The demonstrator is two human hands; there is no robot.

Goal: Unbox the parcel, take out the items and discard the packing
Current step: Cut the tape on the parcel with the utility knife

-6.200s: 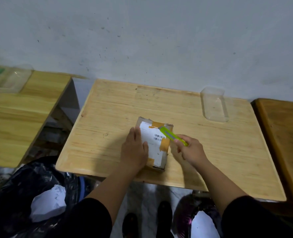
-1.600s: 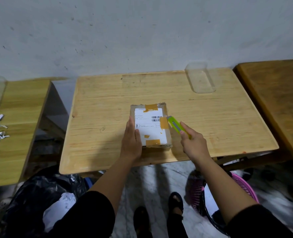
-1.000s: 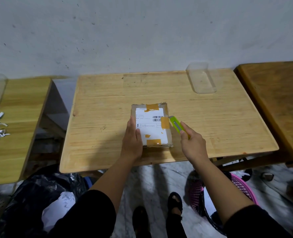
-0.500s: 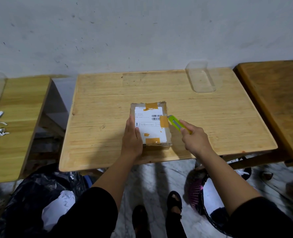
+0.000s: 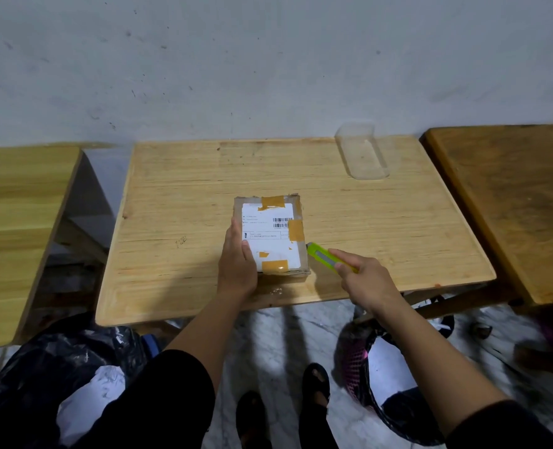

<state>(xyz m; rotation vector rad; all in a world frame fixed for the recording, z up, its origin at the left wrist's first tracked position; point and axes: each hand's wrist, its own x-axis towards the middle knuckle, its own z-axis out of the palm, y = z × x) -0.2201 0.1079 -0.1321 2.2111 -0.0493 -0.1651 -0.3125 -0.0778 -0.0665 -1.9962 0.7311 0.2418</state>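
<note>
A small cardboard parcel (image 5: 270, 234) with a white shipping label and brown tape patches lies flat near the front of the middle wooden table (image 5: 184, 196). My left hand (image 5: 237, 264) presses flat on the parcel's left edge, fingers along its side. My right hand (image 5: 364, 280) grips a yellow-green utility knife (image 5: 323, 258), index finger laid along its back. The knife's tip touches the parcel's right side near the front corner.
A clear plastic tray (image 5: 362, 155) stands at the table's back right. A darker wooden table (image 5: 511, 202) adjoins on the right, a lighter one (image 5: 19, 215) on the left. A black bin bag (image 5: 51, 377) with white paper sits at floor left, a pink basket (image 5: 356, 354) under my right arm.
My right hand has drawn the knife along the parcel's right side toward me, from beside the tape patch to near the front corner. My left hand stays on the parcel.
</note>
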